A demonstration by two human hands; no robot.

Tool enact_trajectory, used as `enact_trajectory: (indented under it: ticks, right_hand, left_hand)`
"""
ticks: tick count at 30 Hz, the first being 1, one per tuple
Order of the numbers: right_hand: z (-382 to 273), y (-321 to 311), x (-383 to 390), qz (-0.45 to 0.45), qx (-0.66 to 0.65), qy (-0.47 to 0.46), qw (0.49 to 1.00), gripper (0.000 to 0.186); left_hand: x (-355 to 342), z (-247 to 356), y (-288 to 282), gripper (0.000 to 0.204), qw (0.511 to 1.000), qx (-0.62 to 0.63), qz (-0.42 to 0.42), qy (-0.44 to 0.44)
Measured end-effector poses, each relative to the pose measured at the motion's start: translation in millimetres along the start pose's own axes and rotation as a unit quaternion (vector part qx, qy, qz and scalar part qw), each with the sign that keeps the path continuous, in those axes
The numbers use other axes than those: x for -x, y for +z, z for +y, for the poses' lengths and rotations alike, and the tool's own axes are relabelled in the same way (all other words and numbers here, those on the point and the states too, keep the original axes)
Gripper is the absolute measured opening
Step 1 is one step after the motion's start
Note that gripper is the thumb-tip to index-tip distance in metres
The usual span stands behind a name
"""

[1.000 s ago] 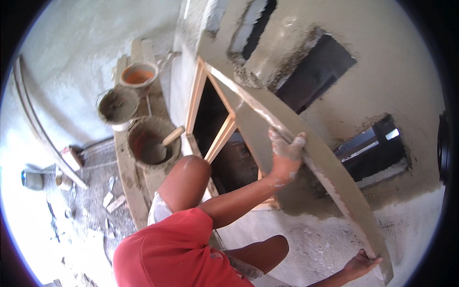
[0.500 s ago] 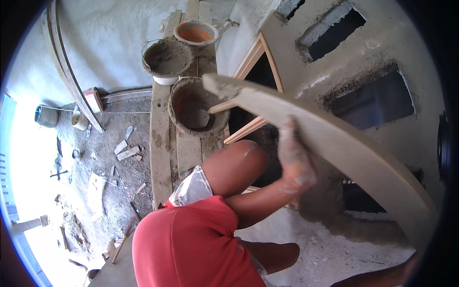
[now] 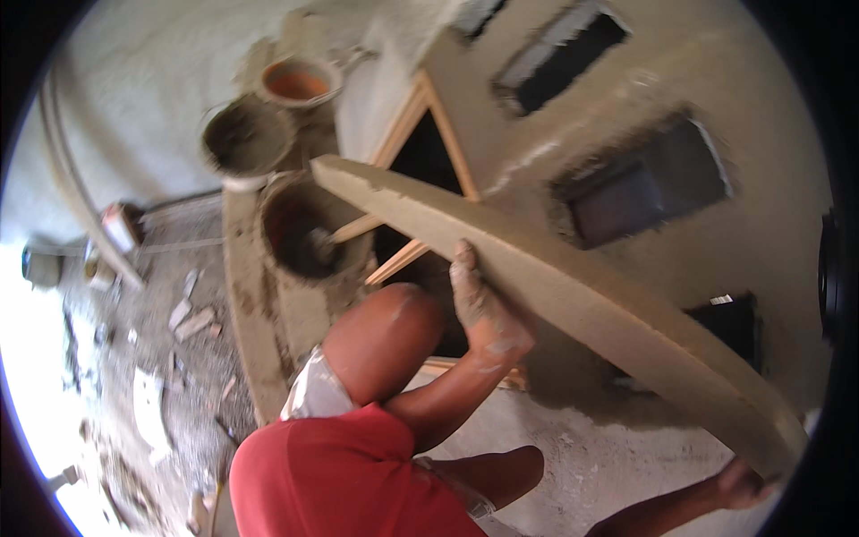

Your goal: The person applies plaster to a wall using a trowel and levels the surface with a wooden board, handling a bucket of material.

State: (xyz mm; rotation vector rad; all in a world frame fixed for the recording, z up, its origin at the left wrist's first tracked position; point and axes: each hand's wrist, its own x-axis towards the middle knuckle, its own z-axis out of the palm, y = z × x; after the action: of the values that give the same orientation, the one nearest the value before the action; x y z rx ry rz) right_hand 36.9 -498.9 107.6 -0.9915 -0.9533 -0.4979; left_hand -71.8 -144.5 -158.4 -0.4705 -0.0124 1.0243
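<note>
A long, thick wooden board (image 3: 573, 285) slants across a rendered wall, from the buckets down to the lower right. My left hand (image 3: 488, 313) grips its lower edge near the middle, with thumb up along the face; the fingers behind are hidden. At the board's lower right end, my right hand (image 3: 747, 485) is closed on it, partly blurred. Mortar smears my left hand and wrist. Beyond the upper left end stands a mortar bucket (image 3: 279, 255) with a wooden-handled tool (image 3: 355, 228) in it.
Another mortar bucket (image 3: 248, 136) and an orange-lined basin (image 3: 301, 82) stand on a plank platform (image 3: 243, 300). Behind the board is a light wooden frame (image 3: 455, 148). The wall has several rectangular openings, including a dark one (image 3: 649, 183). Rubble (image 3: 194, 324) lies on the ground at left.
The view has shifted, so the buckets and wall openings sit further left. The board's lower end and my right hand now show more fully. Both hands still hold the board.
</note>
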Motion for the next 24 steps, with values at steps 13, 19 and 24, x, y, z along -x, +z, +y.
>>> enact_trajectory:
  ticks: [13, 19, 24]
  right_hand:
    - [61.7, -112.4, 209.4, 0.449, 0.448, 0.070, 0.770, 0.075]
    - [50.2, -173.7, 289.8, 0.222, 0.507, 0.195, 0.810, 0.080]
    - [49.5, -200.3, 309.4, 0.000, 0.841, 0.299, 0.451, 0.072]
  left_hand:
    - [17.0, -127.1, -118.0, 0.050, 0.884, -0.467, 0.019, 0.027]
    - [-27.5, -145.8, -229.8, 0.062, 0.792, -0.608, 0.038, 0.043]
    - [-31.5, -142.1, -252.8, 0.066, 0.740, -0.669, 0.064, 0.003]
